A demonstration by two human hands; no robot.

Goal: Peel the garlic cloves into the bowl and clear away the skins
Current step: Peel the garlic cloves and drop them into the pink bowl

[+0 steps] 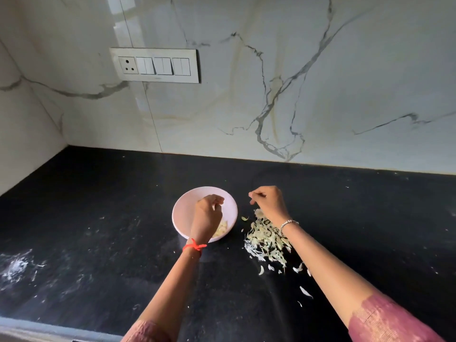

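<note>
A white bowl (180,213) sits on the black counter with several peeled garlic cloves (221,229) at its near right side. My left hand (207,213) hovers over the bowl with curled fingers, and a pale bit that looks like a garlic clove shows at its fingertips. My right hand (269,201) is just right of the bowl. Its thumb and forefinger pinch together on what looks like a thin scrap of skin. A pile of garlic skins (267,239) lies under my right wrist.
Stray skin pieces (306,291) lie scattered on the black counter (111,218) toward me, and one small piece (244,218) lies beside the bowl. White smears (17,266) mark the counter's left. The marble wall carries a switch panel (155,65).
</note>
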